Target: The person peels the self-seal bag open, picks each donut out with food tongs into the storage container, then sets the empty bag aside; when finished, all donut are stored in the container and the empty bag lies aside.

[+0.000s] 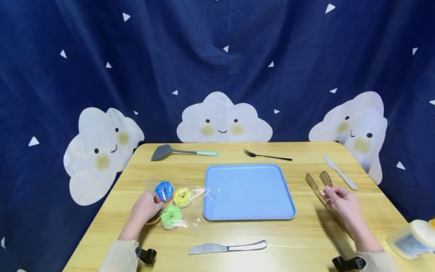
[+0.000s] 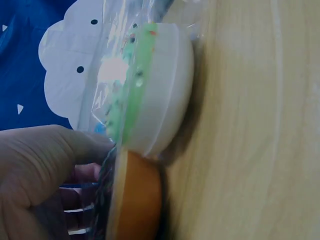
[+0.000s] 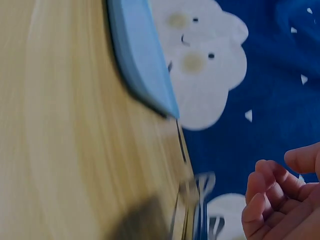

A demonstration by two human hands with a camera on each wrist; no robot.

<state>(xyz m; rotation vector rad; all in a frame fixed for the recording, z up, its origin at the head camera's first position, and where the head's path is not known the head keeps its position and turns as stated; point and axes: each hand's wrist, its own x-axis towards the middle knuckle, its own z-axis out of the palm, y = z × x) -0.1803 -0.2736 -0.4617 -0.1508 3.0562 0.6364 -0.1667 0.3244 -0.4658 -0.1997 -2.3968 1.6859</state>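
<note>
A clear plastic bag (image 1: 198,193) holds toy donuts at the table's left. Inside it are a blue donut (image 1: 164,191), a yellow donut (image 1: 182,197), a green donut (image 1: 171,217) and a chocolate-topped donut (image 1: 154,218) partly covered by the hand. My left hand (image 1: 146,207) grips the bag at its left side, thumb against the plastic beside the chocolate donut in the left wrist view. On the right, my right hand (image 1: 343,204) hovers by slotted tongs (image 1: 318,193), overlapping them in the head view. The right wrist view shows its fingers loosely bent, apart from the tongs, holding nothing.
A blue tray (image 1: 249,192) lies mid-table. Behind it are a spatula (image 1: 183,152) and a black fork (image 1: 268,156). A white knife (image 1: 340,172) lies beyond the tongs, a metal knife (image 1: 227,247) near the front, and a white bottle (image 1: 412,238) at the right edge.
</note>
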